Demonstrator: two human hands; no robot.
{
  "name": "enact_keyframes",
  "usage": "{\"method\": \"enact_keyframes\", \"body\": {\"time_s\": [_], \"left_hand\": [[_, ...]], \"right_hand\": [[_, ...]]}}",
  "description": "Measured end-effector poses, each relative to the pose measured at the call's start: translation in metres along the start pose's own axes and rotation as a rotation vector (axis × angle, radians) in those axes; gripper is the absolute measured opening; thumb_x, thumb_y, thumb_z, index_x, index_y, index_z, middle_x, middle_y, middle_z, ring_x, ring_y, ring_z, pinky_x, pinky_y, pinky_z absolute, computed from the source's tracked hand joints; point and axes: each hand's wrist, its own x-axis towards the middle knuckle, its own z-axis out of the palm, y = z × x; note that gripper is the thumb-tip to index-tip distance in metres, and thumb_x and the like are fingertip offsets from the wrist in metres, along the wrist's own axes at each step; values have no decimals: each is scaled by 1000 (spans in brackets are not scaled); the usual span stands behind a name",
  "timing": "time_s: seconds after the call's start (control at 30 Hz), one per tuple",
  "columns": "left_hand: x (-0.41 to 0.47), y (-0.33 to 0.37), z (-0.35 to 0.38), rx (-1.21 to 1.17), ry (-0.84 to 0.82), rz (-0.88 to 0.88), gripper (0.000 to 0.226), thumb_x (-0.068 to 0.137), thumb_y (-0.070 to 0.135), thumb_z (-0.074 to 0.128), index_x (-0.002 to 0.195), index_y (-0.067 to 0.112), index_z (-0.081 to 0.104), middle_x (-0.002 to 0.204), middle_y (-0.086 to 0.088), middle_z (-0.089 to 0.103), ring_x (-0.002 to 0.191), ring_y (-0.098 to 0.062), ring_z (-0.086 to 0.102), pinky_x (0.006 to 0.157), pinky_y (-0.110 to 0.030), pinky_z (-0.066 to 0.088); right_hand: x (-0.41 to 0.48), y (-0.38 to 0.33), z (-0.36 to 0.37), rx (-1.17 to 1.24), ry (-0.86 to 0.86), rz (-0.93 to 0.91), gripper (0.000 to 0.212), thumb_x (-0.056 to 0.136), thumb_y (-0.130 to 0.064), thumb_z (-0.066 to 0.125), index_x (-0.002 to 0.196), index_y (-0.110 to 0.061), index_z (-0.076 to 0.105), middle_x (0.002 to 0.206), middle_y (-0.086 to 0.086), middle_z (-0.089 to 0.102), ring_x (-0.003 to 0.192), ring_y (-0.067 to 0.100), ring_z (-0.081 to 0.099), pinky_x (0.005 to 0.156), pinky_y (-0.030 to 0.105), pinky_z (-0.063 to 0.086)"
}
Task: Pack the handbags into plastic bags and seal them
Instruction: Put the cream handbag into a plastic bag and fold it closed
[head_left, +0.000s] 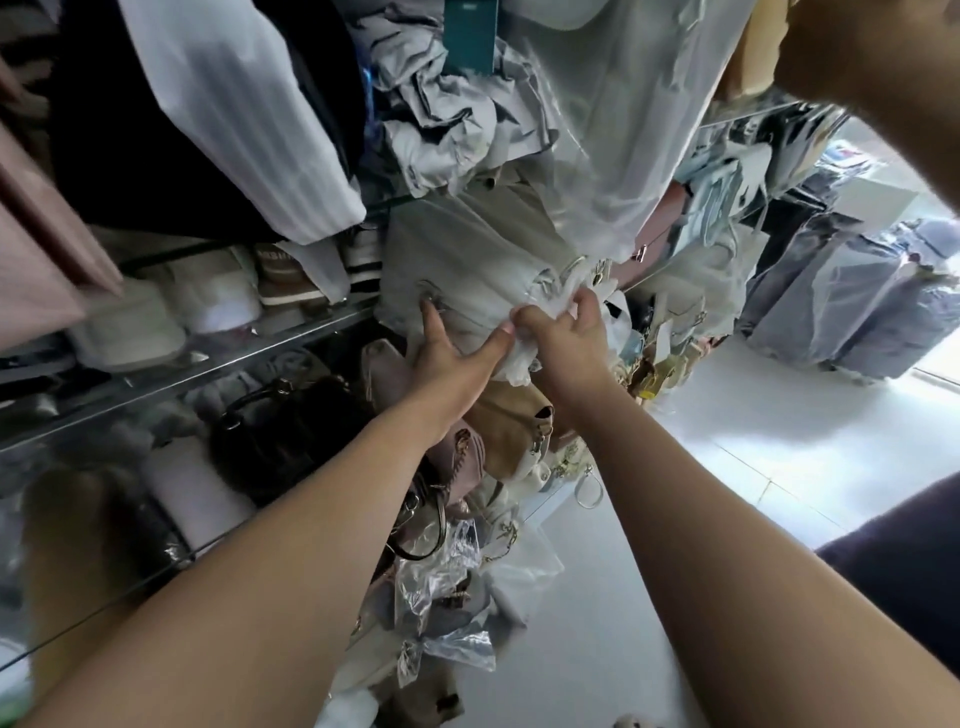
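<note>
A pale grey handbag (467, 260) wrapped in a clear plastic bag (519, 358) sits on a shelf in front of me. My left hand (447, 348) reaches out to it, index finger touching the bag's front and thumb pressed against the gathered plastic. My right hand (566, 332) pinches the bunched mouth of the plastic bag beside the handbag's metal rings. Below my arms lie a tan handbag (514, 426), a black handbag (280, 431) and a pinkish one (462, 462), partly hidden by my left forearm.
Glass shelves (208, 364) at left hold shoes and hats. Hanging garments (234, 104) crowd the top. Crumpled plastic bags (447, 597) lie near the white floor (779, 441). Wrapped bundles (857, 312) stand at right. Another person's arm (883, 62) is at top right.
</note>
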Motion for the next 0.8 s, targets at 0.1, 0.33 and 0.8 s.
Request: {"method": "enact_keyframes", "body": {"time_s": [0.1,0.33,0.8], "left_hand": [[7,-3,6,98,89,38,118,76,64,72,157,32,-7,160,-1,32,144,-17,36,114,-29,35],[20,-2,13,258,285,136,114,76,49,81,159,15,11,152,-9,40,140,-23,40,116,-35,35],[-16,9,-15,467,163,57,97,80,55,66,158,29,14,154,-1,42,142,-24,37,113,-35,30]], "right_hand": [[8,7,-9,-40,-2,-98,47,86,-10,78,127,-15,54,106,3,76,92,14,76,82,31,61],[11,16,-10,-263,140,-235,28,78,-37,85,96,-20,70,72,-24,67,65,-4,61,66,28,53],[-25,31,-5,-285,235,-87,63,72,-48,87,114,-26,46,98,-5,54,83,12,59,78,38,54]]}}
